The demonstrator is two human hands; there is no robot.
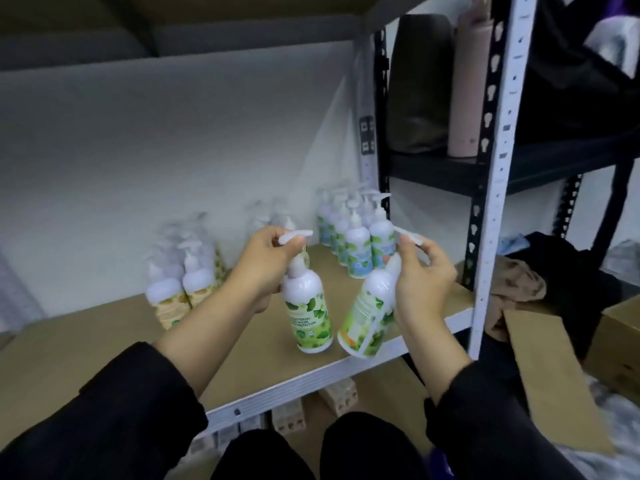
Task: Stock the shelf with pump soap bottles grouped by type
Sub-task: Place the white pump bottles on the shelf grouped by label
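1. Two green bottles, one gripped by the pump neck in each hand: left hand [268, 261] with left bottle [306, 311], right hand [424, 275] with right bottle [367, 315].
2. Both are over the shelf [104, 344] front; the right bottle is tilted.
3. Next, judged: stand them together, apart from the blue group [356, 233].

On the neighbouring black rack's [446, 168] upper shelf a dark rounded container [420, 84] stands beside a tall pink bottle [471, 81]. Below lie dark cloth [561, 271], a tan garment [519, 278] and a cardboard box [620, 341]; brick-like blocks [339, 393] sit on the floor.

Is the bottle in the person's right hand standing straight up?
No, the bottle in the right hand leans over, its base swung toward the other green bottle that the left hand holds.
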